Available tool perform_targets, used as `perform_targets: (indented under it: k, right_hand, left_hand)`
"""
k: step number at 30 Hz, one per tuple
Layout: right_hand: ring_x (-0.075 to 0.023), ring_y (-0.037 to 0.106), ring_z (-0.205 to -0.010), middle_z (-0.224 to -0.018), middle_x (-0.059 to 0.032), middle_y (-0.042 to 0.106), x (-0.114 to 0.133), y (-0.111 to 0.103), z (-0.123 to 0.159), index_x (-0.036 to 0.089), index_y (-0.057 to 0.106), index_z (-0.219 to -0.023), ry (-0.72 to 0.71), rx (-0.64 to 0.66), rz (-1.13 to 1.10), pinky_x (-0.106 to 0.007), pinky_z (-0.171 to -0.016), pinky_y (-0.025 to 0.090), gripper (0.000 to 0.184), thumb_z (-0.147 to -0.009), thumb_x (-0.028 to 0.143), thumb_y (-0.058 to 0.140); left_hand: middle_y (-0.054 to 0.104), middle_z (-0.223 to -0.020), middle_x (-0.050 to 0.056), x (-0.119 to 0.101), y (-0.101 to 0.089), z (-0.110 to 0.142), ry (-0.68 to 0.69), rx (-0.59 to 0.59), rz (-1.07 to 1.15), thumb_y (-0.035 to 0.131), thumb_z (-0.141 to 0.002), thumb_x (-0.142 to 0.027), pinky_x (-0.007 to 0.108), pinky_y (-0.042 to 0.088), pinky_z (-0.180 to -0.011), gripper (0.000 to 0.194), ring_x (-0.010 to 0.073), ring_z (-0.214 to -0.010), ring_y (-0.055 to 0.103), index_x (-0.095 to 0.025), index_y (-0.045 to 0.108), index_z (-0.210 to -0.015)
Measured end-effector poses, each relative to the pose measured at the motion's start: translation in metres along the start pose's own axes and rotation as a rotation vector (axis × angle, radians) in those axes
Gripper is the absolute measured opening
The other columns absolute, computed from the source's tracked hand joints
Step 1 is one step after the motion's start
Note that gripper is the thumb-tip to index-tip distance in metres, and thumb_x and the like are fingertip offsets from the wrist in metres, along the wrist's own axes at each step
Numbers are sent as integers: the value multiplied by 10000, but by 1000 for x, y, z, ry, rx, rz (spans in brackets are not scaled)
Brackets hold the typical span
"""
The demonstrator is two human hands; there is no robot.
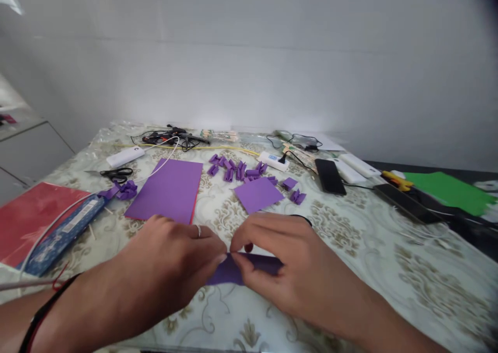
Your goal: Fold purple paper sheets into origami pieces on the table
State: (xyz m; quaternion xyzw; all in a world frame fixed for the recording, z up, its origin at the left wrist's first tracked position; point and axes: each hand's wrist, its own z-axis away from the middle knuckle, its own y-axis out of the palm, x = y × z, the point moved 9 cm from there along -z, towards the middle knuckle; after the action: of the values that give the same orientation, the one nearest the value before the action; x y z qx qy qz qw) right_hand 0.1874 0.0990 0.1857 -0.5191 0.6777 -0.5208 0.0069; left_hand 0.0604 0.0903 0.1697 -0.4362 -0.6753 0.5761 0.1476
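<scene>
My left hand (171,259) and my right hand (280,262) meet at the table's near edge, both pinching a small purple paper piece (259,265) that lies on the patterned tablecloth (350,239). Fingertips of both hands press together on its top edge. A ring shows on my left hand. Beyond the hands lie a large purple sheet (167,189) and a smaller purple square (257,194). Several small folded purple pieces (233,168) are scattered behind them.
Scissors (114,174) and purple scraps (124,189) lie at left, beside a blue packet (64,233) and red paper (27,215). A black phone (330,176), white power banks (356,168), cables, a glue gun (395,180) and green paper (451,191) sit at right.
</scene>
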Motion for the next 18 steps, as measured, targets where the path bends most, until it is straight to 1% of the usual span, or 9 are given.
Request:
perform_targets:
  k: [2, 5, 6, 8, 11, 14, 15, 16, 18]
  right_hand:
    - [-114, 625, -672, -761, 54, 710, -3, -1, -10, 209, 698, -806, 34, 43, -7, -268, -667, 447, 166, -841, 47, 694]
    - [-91, 605, -662, -736, 80, 692, -11, -2, -19, 213, 675, -750, 84, 111, -75, -244, -661, 433, 215, -762, -2, 674]
    - [-90, 613, -672, -740, 82, 698, -15, -3, -21, 214, 677, -747, 98, 125, -106, -238, -670, 441, 219, -763, -4, 666]
    - [-94, 635, -694, -752, 81, 717, -24, -5, -21, 221, 692, -757, 124, 149, -161, -232, -685, 460, 201, -792, 25, 667]
    - [-108, 660, -720, -770, 75, 745, -45, -10, -16, 236, 705, -764, 183, 191, -192, -236, -691, 480, 160, -834, 95, 674]
    - [-135, 675, -737, -776, 55, 758, -72, -25, -11, 246, 706, -746, 247, 199, -174, -260, -728, 513, 147, -837, 136, 669]
    - [-148, 683, -744, -779, 41, 762, -80, -33, -9, 247, 710, -743, 266, 171, -163, -272, -741, 529, 134, -846, 164, 685]
    - [-164, 693, -754, -786, 22, 767, -88, -42, -9, 247, 718, -743, 283, 121, -155, -288, -756, 547, 127, -865, 214, 707]
    - [-207, 735, -831, -884, -27, 807, -99, -55, -7, 249, 773, -820, 309, 18, -159, -335, -813, 589, 135, -910, 348, 751]
  left_hand:
    - [659, -646, -40, 0, -5, -4, 23, 30, -10, 576, -1062, -131, 303, 331, -536, 290, 110, -503, 562, -195, 677, -798]
    - [582, -583, -59, 5, -15, -8, 4, 36, 52, 545, -1091, -179, 283, 303, -509, 350, 94, -464, 489, -197, 689, -772]
    - [589, -582, -58, 9, -17, -8, -15, 42, 79, 536, -1098, -195, 269, 312, -510, 361, 89, -463, 490, -200, 711, -783]
    - [680, -633, -45, 20, -20, -9, -65, 67, 133, 542, -1101, -219, 240, 357, -540, 341, 89, -500, 558, -214, 778, -855]
    - [818, -787, -23, 46, -17, -8, -163, 115, 220, 590, -1083, -290, 207, 440, -613, 285, 106, -604, 678, -242, 845, -965]
    - [840, -820, -1, 81, -12, -1, -303, 150, 297, 623, -1044, -386, 205, 474, -619, 308, 144, -658, 703, -242, 869, -926]
    - [834, -807, 2, 92, -10, 2, -341, 151, 324, 642, -1024, -413, 206, 481, -622, 312, 153, -666, 697, -241, 871, -898]
    - [827, -794, 5, 103, -10, 4, -390, 121, 359, 671, -999, -435, 206, 489, -627, 302, 164, -685, 702, -242, 875, -886]
    - [812, -790, 16, 119, -10, 8, -476, 31, 454, 708, -971, -490, 207, 495, -618, 324, 172, -697, 692, -225, 862, -863]
